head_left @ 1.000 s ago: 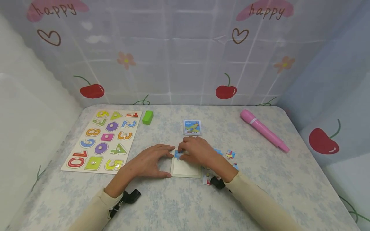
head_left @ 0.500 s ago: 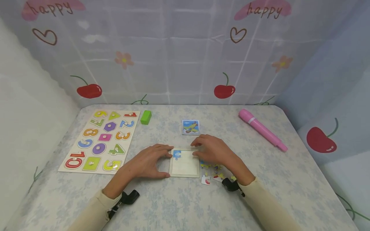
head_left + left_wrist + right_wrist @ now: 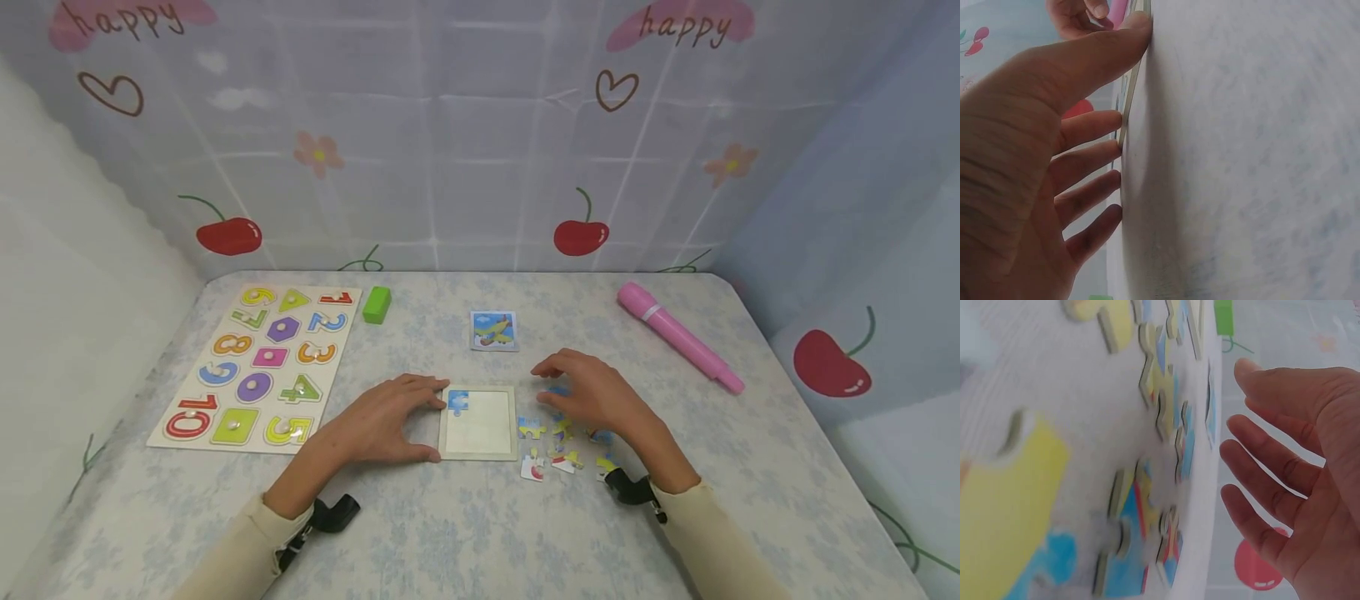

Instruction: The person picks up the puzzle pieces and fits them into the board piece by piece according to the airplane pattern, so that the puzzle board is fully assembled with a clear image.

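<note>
A square puzzle tray (image 3: pixel 512 425) lies mid-table with a blue jigsaw piece (image 3: pixel 458 401) in its far-left corner. My left hand (image 3: pixel 382 423) rests at the tray's left edge, thumb and fingers spread apart and touching the rim. In the left wrist view, the thumb (image 3: pixel 1138 24) lies against the tray's thin edge. My right hand (image 3: pixel 600 396) hovers above the loose pieces right of the tray, fingers relaxed with nothing between them. A blue and yellow jigsaw piece (image 3: pixel 532 427) and several others lie there, some partly hidden by this hand.
A small airplane picture (image 3: pixel 493 331) lies behind the tray. A number and shape board (image 3: pixel 255 358) is on the left, with a green block (image 3: pixel 377 305) beside it. A pink stick-like object (image 3: pixel 682 337) lies at the right. A printed curtain (image 3: pixel 480 150) hangs behind the table.
My right hand has let go of the blue piece in the tray's corner and moved right, over the loose pieces. My left hand has stayed at the tray's edge.
</note>
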Demonstrator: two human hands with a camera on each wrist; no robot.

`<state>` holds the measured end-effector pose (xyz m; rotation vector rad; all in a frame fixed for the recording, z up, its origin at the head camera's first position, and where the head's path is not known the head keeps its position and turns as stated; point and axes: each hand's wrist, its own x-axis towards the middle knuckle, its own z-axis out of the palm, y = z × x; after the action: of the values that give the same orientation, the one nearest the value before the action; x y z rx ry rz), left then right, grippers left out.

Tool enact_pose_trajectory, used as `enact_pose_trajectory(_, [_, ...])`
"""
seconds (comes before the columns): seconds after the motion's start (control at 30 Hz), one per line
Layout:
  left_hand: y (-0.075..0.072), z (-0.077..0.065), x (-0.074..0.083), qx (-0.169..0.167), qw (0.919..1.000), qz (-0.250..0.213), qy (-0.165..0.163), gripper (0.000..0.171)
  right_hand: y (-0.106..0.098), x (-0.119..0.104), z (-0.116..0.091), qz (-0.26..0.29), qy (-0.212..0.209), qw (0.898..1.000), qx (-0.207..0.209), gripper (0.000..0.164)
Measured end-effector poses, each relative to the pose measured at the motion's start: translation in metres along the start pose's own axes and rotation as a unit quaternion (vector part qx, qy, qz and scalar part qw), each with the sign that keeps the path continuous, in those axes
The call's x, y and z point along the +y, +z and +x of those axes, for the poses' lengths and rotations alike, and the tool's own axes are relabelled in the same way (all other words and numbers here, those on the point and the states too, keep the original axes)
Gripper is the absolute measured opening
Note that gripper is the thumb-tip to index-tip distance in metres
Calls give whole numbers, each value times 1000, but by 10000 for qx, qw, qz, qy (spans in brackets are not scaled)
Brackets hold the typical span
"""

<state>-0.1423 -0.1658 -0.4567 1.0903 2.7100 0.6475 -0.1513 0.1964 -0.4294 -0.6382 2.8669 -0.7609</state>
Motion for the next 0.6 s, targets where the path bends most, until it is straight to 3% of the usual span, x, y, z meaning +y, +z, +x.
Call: enact_pose_trajectory(0.6, [1, 0, 0, 86, 10000, -31, -7, 66, -4, 25, -9, -97, 416, 9990, -155, 42])
